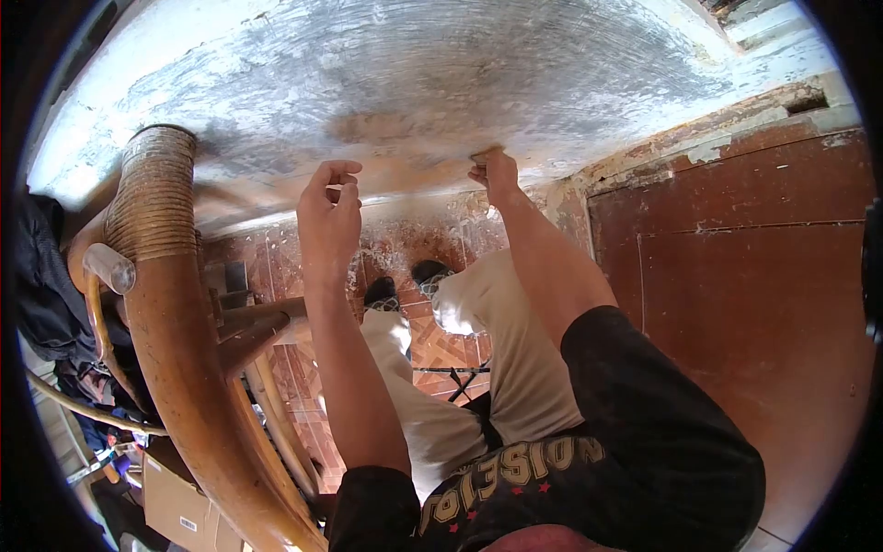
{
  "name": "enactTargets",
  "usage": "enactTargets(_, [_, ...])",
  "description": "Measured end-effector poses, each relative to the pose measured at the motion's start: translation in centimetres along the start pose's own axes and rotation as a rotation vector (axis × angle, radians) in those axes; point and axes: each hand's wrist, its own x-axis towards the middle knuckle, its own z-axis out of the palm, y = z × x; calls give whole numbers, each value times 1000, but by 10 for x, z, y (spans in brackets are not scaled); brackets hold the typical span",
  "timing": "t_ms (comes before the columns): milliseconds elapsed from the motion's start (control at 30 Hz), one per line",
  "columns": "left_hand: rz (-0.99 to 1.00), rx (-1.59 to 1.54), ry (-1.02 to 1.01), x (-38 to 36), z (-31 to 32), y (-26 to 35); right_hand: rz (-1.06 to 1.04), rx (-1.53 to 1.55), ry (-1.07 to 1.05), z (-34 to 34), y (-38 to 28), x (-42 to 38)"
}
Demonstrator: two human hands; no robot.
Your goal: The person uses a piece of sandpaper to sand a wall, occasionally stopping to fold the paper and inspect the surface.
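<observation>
In front of me is a wall (414,83) with a patchy, scratched grey and white surface and tan areas low down. My right hand (499,177) is closed around a small flat tan piece (487,155) and presses it to the lower wall; most of the piece is hidden by the fingers. My left hand (329,207) hovers a little short of the wall, fingers loosely curved and apart, with nothing in it.
To the left stands a bent rattan chair frame (175,313) with a clear plastic cup (109,268) against it. Behind it are dark clothes (46,285) and a cardboard box (179,501). A brown door (736,239) is on the right. White dust marks the tiled floor (432,340).
</observation>
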Motion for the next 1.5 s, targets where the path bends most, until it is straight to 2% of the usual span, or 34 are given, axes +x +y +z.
enactTargets(33, [17, 6, 3, 0, 1, -1, 2, 0, 2, 0, -1, -4])
enactTargets(100, [16, 1, 3, 1, 2, -1, -155, 54, 44, 5, -2, -8])
enactTargets(233, [3, 46, 11, 1, 5, -2, -228, 158, 37, 3, 0, -11])
enactTargets(300, [17, 42, 5, 1, 7, -2, 130, -51, 56, 3, 3, -7])
enactTargets(333, [25, 40, 6, 1, 6, -3, 131, -51, 52, 4, 5, -2])
enactTargets(400, [14, 40, 6, 2, 4, -5, -92, 112, 60, 6, 8, 1])
enactTargets(433, [8, 37, 0, 2, 4, -6, -86, 105, 57, 5, 9, -2])
enactTargets(500, [0, 45, 1, 2, 6, -4, -222, 31, 99, 2, 4, -7])
enactTargets(533, [-6, 53, -3, 2, 6, -3, -222, 37, 102, -22, 38, 36])
enactTargets(600, [2, 65, -8, 2, 7, -4, -403, -660, -95, -47, 108, 118])
enactTargets(633, [-4, 72, -6, 2, 7, -5, -409, -659, -98, -44, 80, 85])
enactTargets(700, [10, 64, 3, 4, 5, -8, -61, 66, 66, 0, 27, 21])
enactTargets(733, [20, 58, 1, 3, 5, -10, -55, 61, 65, 5, 19, 8])
enactTargets(800, [12, 57, 10, 2, 5, -10, -457, 88, 202, 8, 10, -2])
enactTargets(867, [12, 59, 17, 4, 5, -9, -488, 111, 209, 7, 7, -5])
enactTargets(933, [-15, 51, 3, 4, 8, -8, -339, 42, 186, -3, 23, 13])
enactTargets(967, [-12, 51, 1, 4, 8, -6, -341, 44, 188, -8, 34, 27])
enactTargets(1033, [-46, 61, -6, 2, 7, -5, -697, -347, 153, -11, 55, 54])
enactTargets(1067, [-50, 63, 2, 3, 6, -6, -695, -348, 145, -7, 52, 52])
enactTargets(1133, [-37, 88, 6, 3, 5, -7, -506, 153, 259, 19, 0, -11])
enactTargets(1167, [-36, 87, 2, 3, 6, -6, -507, 153, 263, 19, 2, -9])
enactTargets(1233, [-55, 75, 17, 2, 7, -4, -613, -220, 244, 9, 19, 3])
enactTargets(1267, [-50, 77, 10, 2, 9, -3, -614, -216, 252, 2, 34, 19])
enactTargets(1333, [-47, 70, 1, 1, 10, -3, -425, -549, 136, 2, 50, 43])
enactTargets(1367, [-44, 73, 9, 3, 8, -2, -429, -545, 129, 6, 47, 43])
enactTargets(1433, [-38, 103, 0, 1, 6, -5, -388, 106, 269, 25, 12, -2])
enactTargets(1500, [-42, 90, 9, 2, 5, -8, -417, 80, 271, 27, 14, -4])
